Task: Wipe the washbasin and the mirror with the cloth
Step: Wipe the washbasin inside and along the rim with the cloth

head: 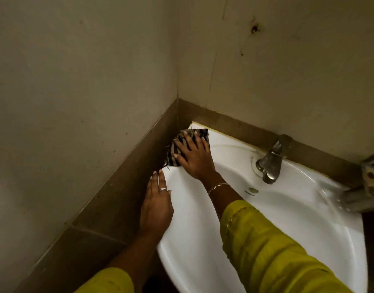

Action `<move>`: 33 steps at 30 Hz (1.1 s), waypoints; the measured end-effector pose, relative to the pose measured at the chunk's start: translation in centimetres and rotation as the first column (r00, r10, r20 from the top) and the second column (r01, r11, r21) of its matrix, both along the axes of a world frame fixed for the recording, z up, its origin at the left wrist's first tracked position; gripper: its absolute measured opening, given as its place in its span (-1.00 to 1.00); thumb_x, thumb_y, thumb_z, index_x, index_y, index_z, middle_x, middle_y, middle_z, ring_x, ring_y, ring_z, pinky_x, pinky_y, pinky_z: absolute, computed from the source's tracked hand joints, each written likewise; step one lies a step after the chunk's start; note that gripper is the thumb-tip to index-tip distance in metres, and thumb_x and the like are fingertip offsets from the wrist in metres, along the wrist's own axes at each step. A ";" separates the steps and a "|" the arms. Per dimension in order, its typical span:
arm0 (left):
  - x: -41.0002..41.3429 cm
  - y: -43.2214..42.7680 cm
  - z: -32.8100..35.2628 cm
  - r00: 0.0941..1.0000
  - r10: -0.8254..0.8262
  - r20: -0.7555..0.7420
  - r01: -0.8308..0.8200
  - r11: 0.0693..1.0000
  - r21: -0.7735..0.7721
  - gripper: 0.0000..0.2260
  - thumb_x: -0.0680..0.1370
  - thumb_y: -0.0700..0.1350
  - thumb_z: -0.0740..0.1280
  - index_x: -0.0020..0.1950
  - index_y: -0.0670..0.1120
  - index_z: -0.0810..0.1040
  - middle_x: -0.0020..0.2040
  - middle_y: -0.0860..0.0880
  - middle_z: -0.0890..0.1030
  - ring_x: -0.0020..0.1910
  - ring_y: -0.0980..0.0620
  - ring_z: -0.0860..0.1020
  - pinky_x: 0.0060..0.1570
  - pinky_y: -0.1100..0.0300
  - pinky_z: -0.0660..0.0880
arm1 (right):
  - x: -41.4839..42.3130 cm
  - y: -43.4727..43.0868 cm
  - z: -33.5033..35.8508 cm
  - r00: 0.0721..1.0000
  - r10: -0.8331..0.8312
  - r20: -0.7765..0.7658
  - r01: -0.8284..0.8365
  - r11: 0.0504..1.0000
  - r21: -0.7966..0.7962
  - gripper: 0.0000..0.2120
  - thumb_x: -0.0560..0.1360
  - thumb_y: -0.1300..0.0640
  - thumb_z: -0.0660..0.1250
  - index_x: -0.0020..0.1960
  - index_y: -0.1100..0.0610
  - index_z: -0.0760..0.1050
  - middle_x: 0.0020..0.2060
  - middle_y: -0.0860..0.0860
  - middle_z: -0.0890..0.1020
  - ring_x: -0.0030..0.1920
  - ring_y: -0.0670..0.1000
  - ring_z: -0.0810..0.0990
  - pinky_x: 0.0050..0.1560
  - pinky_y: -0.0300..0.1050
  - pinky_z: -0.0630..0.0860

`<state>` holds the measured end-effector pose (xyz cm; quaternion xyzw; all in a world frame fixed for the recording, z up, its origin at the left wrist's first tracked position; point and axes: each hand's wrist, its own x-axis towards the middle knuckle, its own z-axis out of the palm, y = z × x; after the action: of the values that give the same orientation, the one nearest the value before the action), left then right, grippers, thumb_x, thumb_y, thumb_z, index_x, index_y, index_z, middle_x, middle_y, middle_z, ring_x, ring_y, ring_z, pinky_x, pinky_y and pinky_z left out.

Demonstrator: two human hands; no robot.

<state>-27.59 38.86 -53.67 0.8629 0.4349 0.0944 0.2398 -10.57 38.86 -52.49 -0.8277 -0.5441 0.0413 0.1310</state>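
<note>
On the left, tiled wall [76, 81] runs down to a brown skirting band [118, 187] that meets the far wall at a corner. The left hand [156, 206] lies flat along the left rim of the white washbasin [287, 218], fingers straight and together, pointing far; its grip is open and has hold of nothing. A ring [162, 189] sits on one finger, and a yellow sleeve [110, 282] shows at the near edge.

Just beyond its fingertips, the striped dark-and-tan cloth [177, 151] lies spread over the far-left corner of the basin rim, one frayed edge hanging over the side toward the skirting. The right hand [195, 157] presses down flat on the cloth, fingers splayed across it; the grip is open, palm pinning the cloth rather than closing round it. A thin bracelet [218, 187] circles that wrist, and the yellow sleeve [266, 250] crosses above the bowl.

Further right, a dull metal tap [269, 163] stands on the far rim, its spout pointing into the bowl, with the overflow hole [253, 190] just below it. At the right edge a blurred object [370, 187] rests on the rim; what it is cannot be told.
</note>
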 end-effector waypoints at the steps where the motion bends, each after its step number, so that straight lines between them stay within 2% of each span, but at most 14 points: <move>1: 0.0 0.0 0.1 1.000 0.000 0.003 0.000 1.000 -0.004 -0.48 0.61 -0.10 0.04 0.49 -0.12 -0.13 0.53 -0.11 -0.02 0.50 -0.05 -0.03 0.43 0.16 0.01 | 0.0 -0.5 -0.1 1.000 -0.014 0.006 0.014 1.000 0.006 -0.33 0.53 -0.27 -0.24 0.40 0.04 0.33 0.40 0.15 0.35 0.42 0.27 0.24 0.38 0.22 0.14; 3: 0.0 0.0 0.2 1.000 -0.003 0.010 0.003 1.000 -0.002 -0.49 0.61 -0.11 0.04 0.49 -0.13 -0.12 0.53 -0.11 -0.01 0.50 -0.04 -0.03 0.43 0.16 0.02 | 0.3 -1.7 -0.3 0.997 -0.064 0.036 0.064 0.998 -0.004 -0.36 0.55 -0.24 -0.23 0.39 0.06 0.34 0.37 0.17 0.40 0.38 0.29 0.32 0.34 0.24 0.22; 5: -0.1 -0.1 0.4 1.000 -0.005 0.024 0.005 1.000 0.004 -0.49 0.61 -0.12 0.05 0.49 -0.14 -0.10 0.53 -0.13 0.00 0.50 -0.05 -0.02 0.43 0.15 0.05 | 0.9 -3.3 -0.6 0.988 -0.118 0.095 0.119 0.993 -0.009 -0.46 0.55 -0.17 -0.05 0.40 0.06 0.32 0.36 0.18 0.41 0.36 0.30 0.34 0.32 0.25 0.25; 7: -0.1 -0.2 0.5 0.999 -0.006 0.033 0.006 1.000 0.000 -0.49 0.60 -0.12 0.07 0.49 -0.16 -0.08 0.52 -0.14 0.02 0.50 -0.07 -0.01 0.43 0.13 0.04 | 1.8 -5.0 -0.8 0.980 -0.157 0.124 0.163 0.986 -0.036 -0.46 0.49 -0.09 0.15 0.43 0.05 0.26 0.40 0.19 0.35 0.40 0.32 0.27 0.35 0.25 0.18; 9: -0.2 -0.2 0.4 0.999 -0.015 0.032 0.015 1.000 0.000 -0.49 0.60 -0.13 0.07 0.49 -0.16 -0.08 0.52 -0.15 0.03 0.50 -0.08 -0.01 0.43 0.13 0.03 | 2.6 -6.6 -0.8 0.974 -0.190 0.122 0.199 0.978 -0.064 -0.42 0.50 -0.04 0.24 0.47 0.02 0.19 0.45 0.17 0.24 0.45 0.31 0.14 0.41 0.23 0.06; 14: -0.4 -0.3 0.6 0.998 -0.009 0.062 0.009 1.000 -0.007 -0.50 0.59 -0.16 0.10 0.48 -0.18 -0.02 0.51 -0.18 0.08 0.49 -0.10 0.04 0.42 0.08 0.09 | 3.5 -9.3 -0.2 0.941 -0.304 0.147 0.322 0.939 -0.121 -0.41 0.56 -0.10 0.11 0.51 -0.05 -0.03 0.52 0.10 0.00 0.50 0.22 -0.10 0.45 0.15 -0.16; 16: -0.5 -0.4 0.9 0.996 -0.001 0.089 0.003 1.000 -0.028 -0.51 0.60 -0.17 0.10 0.48 -0.19 -0.01 0.51 -0.17 0.09 0.49 -0.09 0.06 0.41 0.07 0.12 | 3.3 -9.9 -0.4 0.919 -0.364 0.154 0.384 0.914 -0.129 -0.41 0.57 -0.12 0.07 0.52 -0.03 -0.06 0.52 0.13 -0.03 0.50 0.23 -0.11 0.45 0.14 -0.19; 21: -0.5 -0.6 1.2 0.988 0.065 0.138 -0.054 0.995 -0.086 -0.54 0.60 -0.17 0.08 0.47 -0.21 0.04 0.50 -0.17 0.12 0.47 -0.09 0.15 0.37 0.09 0.19 | 1.1 -9.6 -1.0 0.832 -0.546 0.098 0.552 0.833 -0.044 -0.41 0.57 -0.04 0.13 0.51 0.05 -0.01 0.49 0.26 -0.01 0.48 0.29 -0.07 0.45 0.18 -0.15; 25: -0.4 -0.4 0.9 0.983 0.110 0.150 -0.095 0.990 -0.104 -0.55 0.60 -0.16 0.09 0.47 -0.20 0.08 0.48 -0.19 0.19 0.43 -0.13 0.23 0.33 0.07 0.25 | 0.2 -8.1 -1.5 0.785 -0.617 0.047 0.619 0.784 -0.040 -0.38 0.57 -0.07 0.11 0.52 0.08 -0.05 0.49 0.27 -0.05 0.48 0.29 -0.11 0.43 0.20 -0.22; 27: -0.4 -0.4 0.8 0.982 0.115 0.149 -0.100 0.990 -0.104 -0.55 0.60 -0.16 0.09 0.47 -0.19 0.09 0.47 -0.19 0.20 0.41 -0.13 0.26 0.31 0.07 0.28 | 0.1 -7.2 -1.4 0.790 -0.611 0.045 0.613 0.788 -0.059 -0.37 0.57 -0.11 0.09 0.52 0.08 -0.06 0.50 0.26 -0.07 0.48 0.29 -0.14 0.43 0.19 -0.24; 30: -0.3 -0.4 0.7 0.982 0.121 0.143 -0.106 0.989 -0.107 -0.54 0.60 -0.16 0.10 0.47 -0.17 0.07 0.48 -0.16 0.19 0.40 -0.13 0.28 0.29 0.07 0.31 | -0.1 -5.3 -1.3 0.855 -0.513 0.078 0.516 0.856 -0.033 -0.40 0.55 -0.18 0.03 0.50 0.08 0.07 0.48 0.27 0.09 0.47 0.32 -0.02 0.43 0.22 -0.15; 33: -0.4 -0.4 0.8 0.983 0.119 0.142 -0.104 0.989 -0.105 -0.54 0.60 -0.15 0.10 0.47 -0.16 0.07 0.48 -0.15 0.19 0.41 -0.11 0.28 0.28 0.11 0.31 | -0.8 -3.0 -1.2 0.905 -0.412 0.102 0.414 0.910 -0.001 -0.39 0.49 -0.20 -0.04 0.40 0.11 0.32 0.34 0.28 0.39 0.35 0.37 0.31 0.33 0.31 0.17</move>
<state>-27.95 38.46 -52.90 0.8151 0.4677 0.1499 0.3072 -11.34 35.82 -53.71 -0.9266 -0.3619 -0.0225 0.1001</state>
